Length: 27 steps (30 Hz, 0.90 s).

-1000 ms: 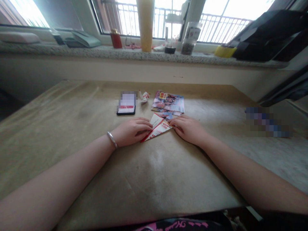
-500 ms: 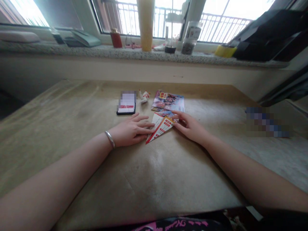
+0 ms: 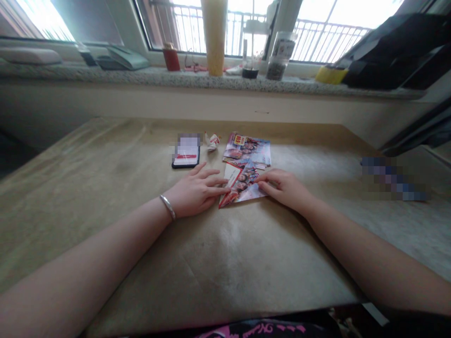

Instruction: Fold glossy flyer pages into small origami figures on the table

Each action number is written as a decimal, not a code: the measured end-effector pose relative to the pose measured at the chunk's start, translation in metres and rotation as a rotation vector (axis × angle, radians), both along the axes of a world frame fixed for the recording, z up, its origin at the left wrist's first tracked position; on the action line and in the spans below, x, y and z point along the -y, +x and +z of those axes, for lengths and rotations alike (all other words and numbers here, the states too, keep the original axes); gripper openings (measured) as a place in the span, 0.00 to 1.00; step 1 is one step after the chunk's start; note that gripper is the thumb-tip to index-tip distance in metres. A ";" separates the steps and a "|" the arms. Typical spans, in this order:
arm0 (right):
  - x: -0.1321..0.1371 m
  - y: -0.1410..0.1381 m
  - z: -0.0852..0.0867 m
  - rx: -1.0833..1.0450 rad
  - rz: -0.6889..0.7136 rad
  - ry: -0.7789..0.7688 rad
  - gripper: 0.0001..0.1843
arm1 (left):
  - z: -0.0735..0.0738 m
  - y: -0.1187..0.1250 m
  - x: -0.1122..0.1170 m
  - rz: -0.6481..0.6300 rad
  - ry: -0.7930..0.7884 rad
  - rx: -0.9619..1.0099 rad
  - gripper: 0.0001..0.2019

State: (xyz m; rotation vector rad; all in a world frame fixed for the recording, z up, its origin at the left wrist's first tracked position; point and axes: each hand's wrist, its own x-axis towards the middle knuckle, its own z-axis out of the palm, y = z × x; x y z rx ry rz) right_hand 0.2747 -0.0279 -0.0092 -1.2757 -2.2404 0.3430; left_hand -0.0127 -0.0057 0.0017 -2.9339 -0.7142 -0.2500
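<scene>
A colourful printed leaflet point(image 3: 243, 187), partly folded into a pointed shape, lies on the beige table point(image 3: 225, 263) between my hands. My left hand point(image 3: 195, 190), with a silver bangle on the wrist, rests flat with fingers spread, its fingertips pressing the leaflet's left edge. My right hand point(image 3: 287, 187) has its fingers curled and pinches the leaflet's right side against the table. Just behind lies a small stack of similar leaflets point(image 3: 248, 149).
A phone point(image 3: 186, 155) lies behind my left hand, a crumpled paper scrap point(image 3: 212, 141) beside it. The stone windowsill point(image 3: 197, 80) carries a red can, a yellow cylinder, jars and a black bag. A blurred object point(image 3: 392, 178) lies at the table's right.
The leaflet's red-and-white flap has been turned over, so its pictured side now faces up. My right hand moved from the upper edge down onto the leaflet's right side; my left fingers spread flat.
</scene>
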 end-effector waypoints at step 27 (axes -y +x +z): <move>-0.002 -0.010 -0.003 0.240 0.248 0.227 0.14 | -0.003 0.017 0.012 0.027 -0.175 0.092 0.23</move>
